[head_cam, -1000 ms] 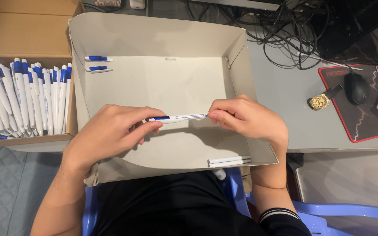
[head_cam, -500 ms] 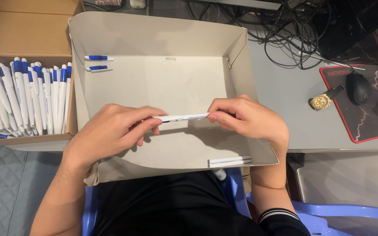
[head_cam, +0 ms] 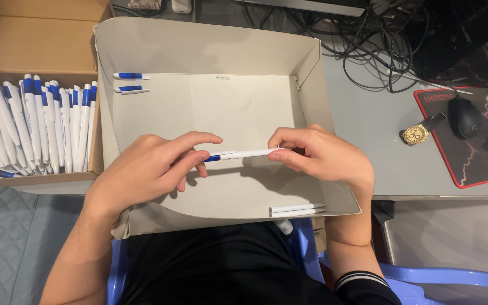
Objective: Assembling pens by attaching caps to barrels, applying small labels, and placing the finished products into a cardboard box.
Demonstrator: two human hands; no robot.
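A white pen with a blue end [head_cam: 243,154] is held level over a shallow cardboard tray [head_cam: 199,51]. My left hand [head_cam: 148,169] pinches the blue end between thumb and fingers. My right hand [head_cam: 323,155] grips the white end. Two blue-and-white pen caps [head_cam: 131,82] lie in the tray's far left corner. Two white pen barrels [head_cam: 297,210] rest at the tray's near right edge.
A cardboard box [head_cam: 35,34] on the left holds several finished white-and-blue pens [head_cam: 35,127]. On the grey desk to the right lie a gold wristwatch [head_cam: 416,134], a black mouse [head_cam: 463,117] on a red-edged mat and tangled cables [head_cam: 379,51]. A blue plastic chair [head_cam: 425,277] is under me.
My left fingers slid along the pen, hiding the blue end half a second ago and showing it again now. My right hand stayed almost still.
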